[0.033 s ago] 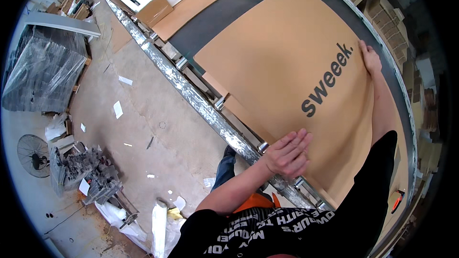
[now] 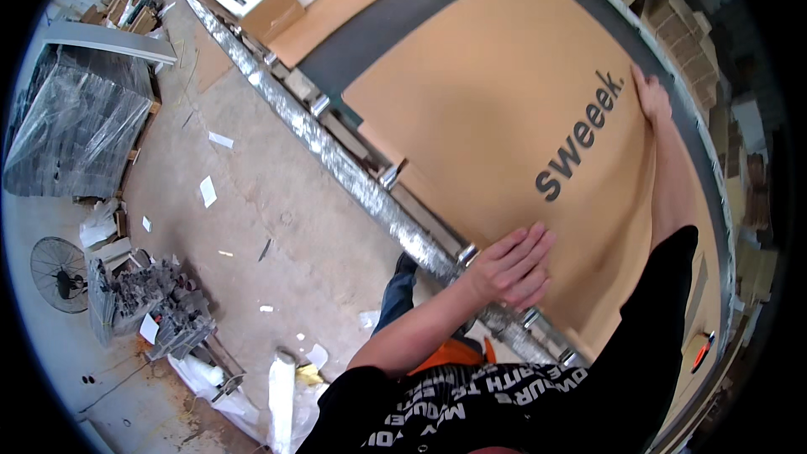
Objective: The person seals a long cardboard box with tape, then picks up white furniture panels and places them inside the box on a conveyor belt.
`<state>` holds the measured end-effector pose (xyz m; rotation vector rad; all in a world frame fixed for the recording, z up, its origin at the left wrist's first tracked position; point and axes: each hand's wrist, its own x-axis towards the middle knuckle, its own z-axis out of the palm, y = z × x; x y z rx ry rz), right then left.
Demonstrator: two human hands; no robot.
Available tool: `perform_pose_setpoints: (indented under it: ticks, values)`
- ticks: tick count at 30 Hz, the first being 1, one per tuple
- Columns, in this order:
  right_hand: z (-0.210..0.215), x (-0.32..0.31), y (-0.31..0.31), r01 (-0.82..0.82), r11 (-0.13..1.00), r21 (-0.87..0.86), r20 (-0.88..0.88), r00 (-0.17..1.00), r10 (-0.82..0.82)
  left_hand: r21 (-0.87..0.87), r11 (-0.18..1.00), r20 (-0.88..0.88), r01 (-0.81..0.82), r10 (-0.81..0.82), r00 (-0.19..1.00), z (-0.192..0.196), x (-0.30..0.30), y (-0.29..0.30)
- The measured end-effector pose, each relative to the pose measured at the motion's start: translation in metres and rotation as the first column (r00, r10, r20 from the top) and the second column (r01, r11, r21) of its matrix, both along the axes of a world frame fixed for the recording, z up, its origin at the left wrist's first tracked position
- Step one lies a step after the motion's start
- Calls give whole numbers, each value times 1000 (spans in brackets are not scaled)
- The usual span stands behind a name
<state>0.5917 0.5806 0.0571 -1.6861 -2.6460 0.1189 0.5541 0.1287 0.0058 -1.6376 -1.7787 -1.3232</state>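
Observation:
A large brown cardboard panel (image 2: 471, 109) with dark lettering lies on the conveyor in front of me and bows upward toward its near end. My right hand (image 2: 652, 97) holds its right edge, the fingers along the rim. Over the near left part is my left hand (image 2: 513, 269), palm down, its fingers stretched out close together and slightly bent. Whether it presses on the board or hovers just above cannot be made out. An orange and black utility knife (image 2: 701, 355) lies on cardboard beyond my right arm.
A worn metal rail (image 2: 336, 160) with rollers borders the conveyor's left side. Another opened carton (image 2: 345, 8) with something white inside sits farther along. Stacked cartons (image 2: 681, 34) stand at right. A wrapped pallet (image 2: 80, 126), a fan (image 2: 59, 273) and paper scraps occupy the left floor.
The cardboard panel has shifted slightly away from me and to the right. My left hand has moved a little the same way; my right hand stays at the edge.

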Motion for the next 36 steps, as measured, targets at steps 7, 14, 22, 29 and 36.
perform_pose_setpoints:
  ticks: [7,14,22,29,36]
  values:
    - [-33,11,-22,-130,985,115,12,991,130,189,970,0,-156,159,987,-27,28,-37]
    - [-18,43,-146,-440,579,686,-120,717,687,49,997,-5,-58,58,998,-41,10,-29]
    - [67,337,-399,-69,968,-243,231,965,126,120,991,-80,-57,67,995,-28,4,-21]
    - [27,387,-388,-234,931,-280,39,966,254,-353,936,-3,-3,2,1000,-20,19,-38]
    - [15,398,-391,-303,947,-106,-244,931,271,-804,561,-321,198,-690,648,114,231,31]
